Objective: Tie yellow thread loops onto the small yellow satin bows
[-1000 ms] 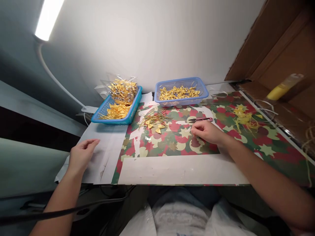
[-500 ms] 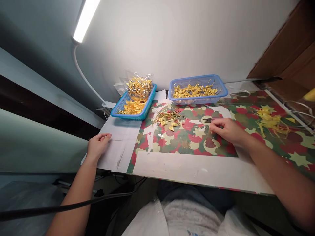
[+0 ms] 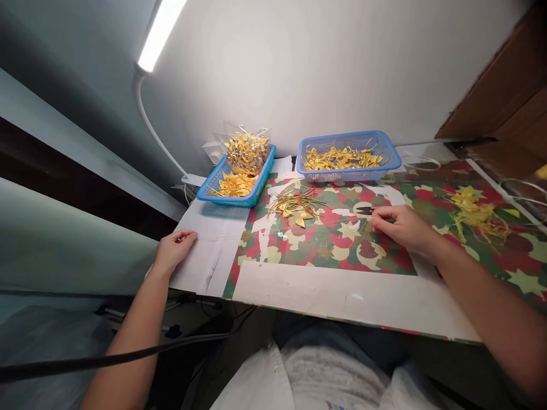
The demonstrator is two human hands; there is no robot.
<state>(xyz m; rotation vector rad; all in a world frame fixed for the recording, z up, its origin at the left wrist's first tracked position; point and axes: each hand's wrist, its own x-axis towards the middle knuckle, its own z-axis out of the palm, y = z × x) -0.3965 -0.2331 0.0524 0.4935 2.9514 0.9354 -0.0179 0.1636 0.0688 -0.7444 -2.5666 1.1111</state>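
My left hand (image 3: 174, 250) is closed in a pinch above the white paper at the table's left side. My right hand (image 3: 397, 226) is also pinched, over the patterned sheet right of centre. A faint thin thread (image 3: 256, 232) runs between the two hands; its ends are hidden in the fingers. Dark pointed tool tips (image 3: 364, 210) show just beside my right fingertips; the rest of that tool is hidden, and I cannot tell whether the hand holds it. Between the hands lies a pile of gold wire stems (image 3: 299, 200), with yellow ribbon bows (image 3: 303, 218) at its near edge.
At the back stand a blue basket (image 3: 252, 200) with yellow bows and a clear bag, and a paler blue basket (image 3: 348, 175) of bows. Yellow scraps (image 3: 481, 219) lie on the right. A lamp (image 3: 160, 37) rises at left; a cardboard box (image 3: 491, 74) stands at right.
The view has shifted slightly, so the table and baskets sit a little further right. Both hands keep nearly the same place and stay pinched.
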